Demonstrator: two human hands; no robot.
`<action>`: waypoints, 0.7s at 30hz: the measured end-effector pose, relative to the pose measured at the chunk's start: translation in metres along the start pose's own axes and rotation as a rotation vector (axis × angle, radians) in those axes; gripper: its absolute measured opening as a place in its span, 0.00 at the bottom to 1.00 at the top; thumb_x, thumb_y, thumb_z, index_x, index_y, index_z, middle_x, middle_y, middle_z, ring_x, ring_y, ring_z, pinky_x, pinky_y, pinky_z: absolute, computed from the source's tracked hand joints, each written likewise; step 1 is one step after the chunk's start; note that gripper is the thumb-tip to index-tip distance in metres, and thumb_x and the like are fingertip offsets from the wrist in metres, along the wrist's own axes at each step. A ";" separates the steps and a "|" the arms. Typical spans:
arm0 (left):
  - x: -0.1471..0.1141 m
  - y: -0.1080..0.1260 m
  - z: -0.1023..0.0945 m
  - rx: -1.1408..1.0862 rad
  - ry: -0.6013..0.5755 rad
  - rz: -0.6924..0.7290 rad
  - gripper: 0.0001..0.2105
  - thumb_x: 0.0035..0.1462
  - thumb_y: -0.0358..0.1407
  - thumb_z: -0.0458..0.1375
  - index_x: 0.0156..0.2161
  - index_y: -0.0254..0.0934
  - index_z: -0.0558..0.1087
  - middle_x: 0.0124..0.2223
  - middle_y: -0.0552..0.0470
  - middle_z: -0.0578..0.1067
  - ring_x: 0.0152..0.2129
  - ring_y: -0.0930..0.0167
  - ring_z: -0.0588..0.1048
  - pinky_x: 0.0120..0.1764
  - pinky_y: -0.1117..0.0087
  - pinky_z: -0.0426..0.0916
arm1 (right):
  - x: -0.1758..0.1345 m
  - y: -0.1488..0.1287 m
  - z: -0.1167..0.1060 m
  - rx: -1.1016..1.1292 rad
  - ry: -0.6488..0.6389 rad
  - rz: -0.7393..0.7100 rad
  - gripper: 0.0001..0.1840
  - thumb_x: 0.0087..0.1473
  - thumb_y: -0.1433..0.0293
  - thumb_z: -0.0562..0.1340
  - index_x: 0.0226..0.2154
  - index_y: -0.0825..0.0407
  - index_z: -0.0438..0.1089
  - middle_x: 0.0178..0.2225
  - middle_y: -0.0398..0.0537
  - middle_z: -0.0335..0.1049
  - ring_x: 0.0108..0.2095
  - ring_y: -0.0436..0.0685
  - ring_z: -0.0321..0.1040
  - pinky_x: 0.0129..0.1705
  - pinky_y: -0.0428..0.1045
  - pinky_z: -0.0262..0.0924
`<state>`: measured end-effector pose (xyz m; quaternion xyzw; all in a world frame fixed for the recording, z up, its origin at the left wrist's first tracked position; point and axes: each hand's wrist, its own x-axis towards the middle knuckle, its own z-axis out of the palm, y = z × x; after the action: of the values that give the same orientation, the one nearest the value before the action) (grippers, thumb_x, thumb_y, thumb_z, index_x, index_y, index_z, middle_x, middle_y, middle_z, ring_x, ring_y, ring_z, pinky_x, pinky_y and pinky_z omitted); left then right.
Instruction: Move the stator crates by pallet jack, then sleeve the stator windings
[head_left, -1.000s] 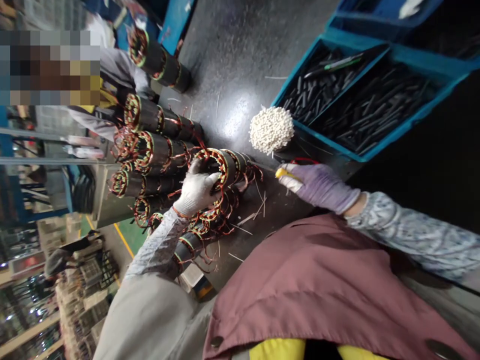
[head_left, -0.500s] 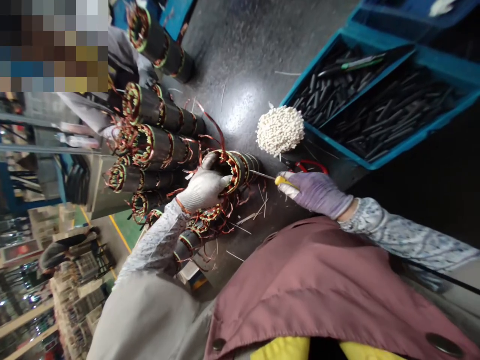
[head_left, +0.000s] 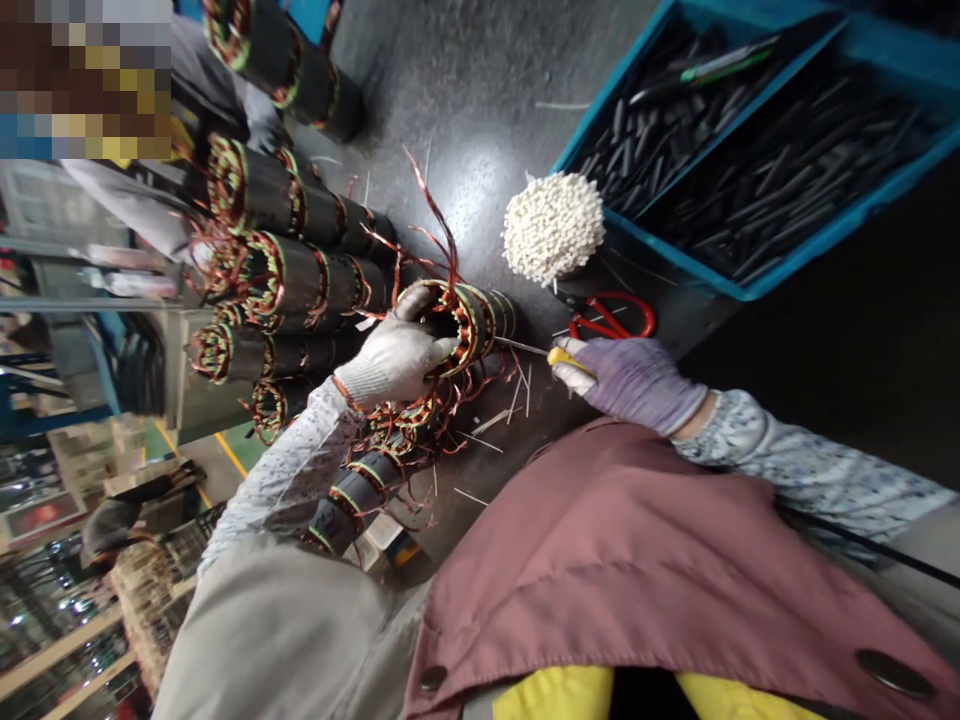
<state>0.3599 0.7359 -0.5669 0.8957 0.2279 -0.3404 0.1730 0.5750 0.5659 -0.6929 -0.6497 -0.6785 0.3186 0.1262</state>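
Observation:
My left hand (head_left: pixel 397 350), in a white knit glove, grips the near rim of a motor stator (head_left: pixel 484 320), with the thumb and fingers at its opening. Copper wire leads (head_left: pixel 448 240) stick up from that stator's winding. My right hand (head_left: pixel 637 382), in a purple glove, is closed around the yellow handle of a thin-shafted hand tool (head_left: pixel 561 358). Its metal shaft reaches left to the stator's side; whether the tip is hooked or straight I cannot tell. Red-handled scissors (head_left: pixel 615 315) lie just above my right hand.
More stators (head_left: pixel 300 270) are stacked to the left, others (head_left: pixel 367 480) below. A bundle of white sticks or tubes (head_left: pixel 553 228) stands beside a blue divided bin (head_left: pixel 675 262) of black tubes. Cut white strips litter the tabletop (head_left: pixel 442 60). A co-worker's gloved hand (head_left: pixel 262 125) is at the upper left.
The view has shifted slightly, uncovering more of the scissors. The copper leads on the held stator now stand more upright and spread. Both hands keep their holds.

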 end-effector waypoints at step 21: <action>-0.003 -0.006 0.004 0.174 0.047 -0.044 0.19 0.48 0.44 0.59 0.45 0.38 0.75 0.29 0.50 0.73 0.43 0.56 0.75 0.64 0.44 0.48 | 0.054 -0.063 0.002 0.668 -0.224 0.099 0.28 0.68 0.59 0.45 0.41 0.59 0.74 0.34 0.54 0.77 0.28 0.52 0.71 0.32 0.46 0.62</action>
<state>0.3528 0.7379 -0.5681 0.9099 0.2209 -0.3416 0.0817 0.5164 0.6203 -0.6701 -0.5658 -0.5145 0.5976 0.2410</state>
